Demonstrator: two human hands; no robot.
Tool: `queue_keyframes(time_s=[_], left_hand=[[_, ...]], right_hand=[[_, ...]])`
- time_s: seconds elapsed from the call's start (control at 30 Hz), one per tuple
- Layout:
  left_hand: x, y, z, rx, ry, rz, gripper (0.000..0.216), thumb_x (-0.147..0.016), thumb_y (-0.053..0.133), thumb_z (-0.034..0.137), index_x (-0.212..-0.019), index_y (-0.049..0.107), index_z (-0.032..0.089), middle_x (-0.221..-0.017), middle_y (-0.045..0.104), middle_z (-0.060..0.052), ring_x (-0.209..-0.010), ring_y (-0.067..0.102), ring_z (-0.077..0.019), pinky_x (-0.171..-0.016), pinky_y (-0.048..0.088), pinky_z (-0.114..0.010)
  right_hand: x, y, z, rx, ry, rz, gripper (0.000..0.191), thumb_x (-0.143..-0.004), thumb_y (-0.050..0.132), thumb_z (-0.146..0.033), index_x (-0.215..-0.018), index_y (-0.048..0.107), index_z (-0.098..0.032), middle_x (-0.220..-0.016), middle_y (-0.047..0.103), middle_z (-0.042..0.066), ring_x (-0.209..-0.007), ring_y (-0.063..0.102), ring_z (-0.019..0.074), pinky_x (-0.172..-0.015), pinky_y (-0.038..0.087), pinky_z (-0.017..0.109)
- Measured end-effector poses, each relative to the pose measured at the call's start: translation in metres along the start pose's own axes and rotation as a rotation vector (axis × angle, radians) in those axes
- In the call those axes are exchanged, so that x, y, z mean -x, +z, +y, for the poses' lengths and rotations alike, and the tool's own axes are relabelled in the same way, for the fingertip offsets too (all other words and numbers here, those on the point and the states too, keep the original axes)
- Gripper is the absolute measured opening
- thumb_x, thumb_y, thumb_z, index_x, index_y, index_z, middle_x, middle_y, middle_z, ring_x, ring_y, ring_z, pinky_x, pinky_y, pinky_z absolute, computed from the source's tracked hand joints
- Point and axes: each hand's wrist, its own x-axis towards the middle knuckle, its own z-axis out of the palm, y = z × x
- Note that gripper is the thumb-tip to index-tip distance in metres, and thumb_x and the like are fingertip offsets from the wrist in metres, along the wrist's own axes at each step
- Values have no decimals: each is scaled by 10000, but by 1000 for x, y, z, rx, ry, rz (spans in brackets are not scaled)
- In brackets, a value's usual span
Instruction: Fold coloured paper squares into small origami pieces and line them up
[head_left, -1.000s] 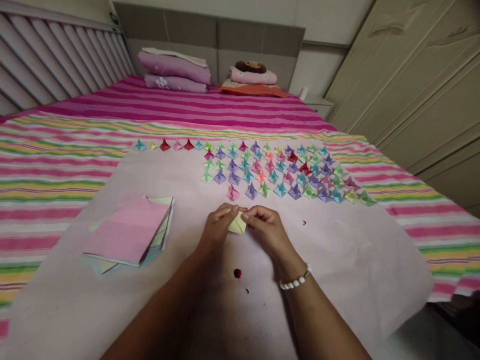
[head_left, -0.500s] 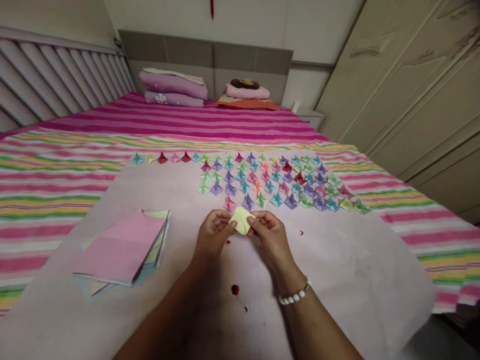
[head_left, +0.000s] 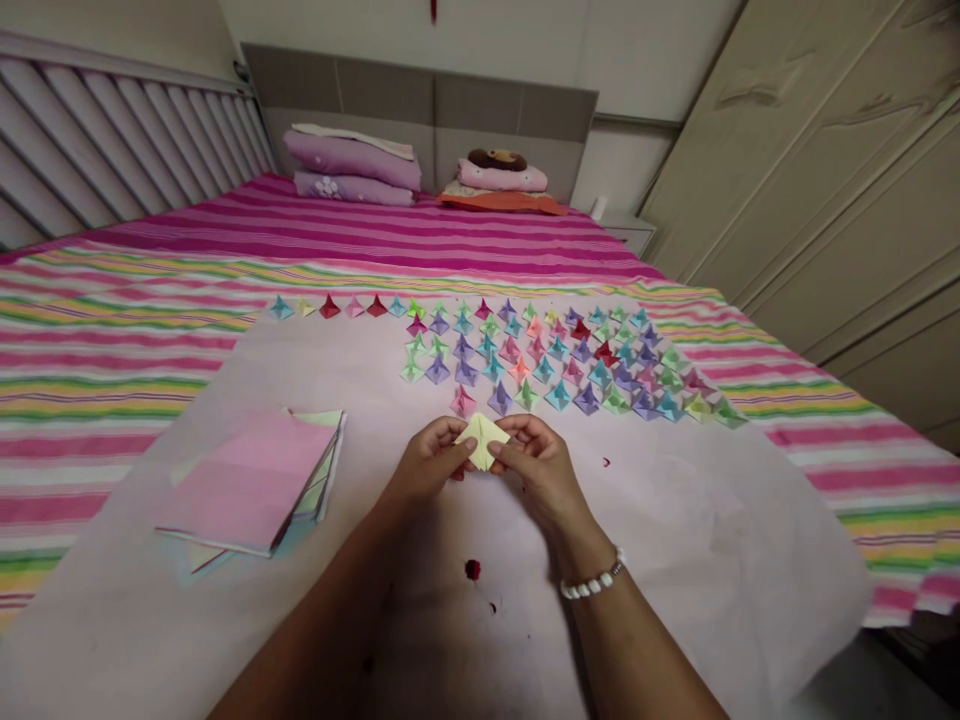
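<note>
I see a striped bed (head_left: 450, 240), pale sheet (head_left: 720, 560) on it, rows of folded paper pieces (head_left: 500, 398), pink-topped paper stack (head_left: 251, 480). Left hand (head_left: 431, 462) and right hand (head_left: 536, 460), fingers pinching opposite sides of a small yellow paper (head_left: 482, 435), near the closest row.

The left forearm (head_left: 330, 600) and right forearm (head_left: 637, 630) reach in from the near side, converging. The left hand (head_left: 426, 462) and right hand (head_left: 541, 465) sit close together, fingers (head_left: 442, 430) curled, thumbs (head_left: 454, 457) pointing inward in a pinch.
</note>
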Motion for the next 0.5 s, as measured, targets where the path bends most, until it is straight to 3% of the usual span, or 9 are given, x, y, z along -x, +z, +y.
queue_keyframes(time_s=[0.33,0.5], left_hand=[[-2,-4,-6,-48,-9,39,355,-680,728,395,-917,671,137,-549,583,30,-468,504,-77,-470,370,-200],[-2,-3,-7,1,-11,30,327,-699,705,370,-938,688,148,-573,604,20,-509,523,-82,-516,399,-207]], right_hand=[[0,-1,0,-2,68,-50,205,-614,800,-254,-757,669,-185,-504,654,-29,-443,586,114,-489,480,225],[1,0,-1,-32,84,8,174,-599,777,-220,-755,708,-189,-561,676,-28,-440,578,109,-497,479,240]])
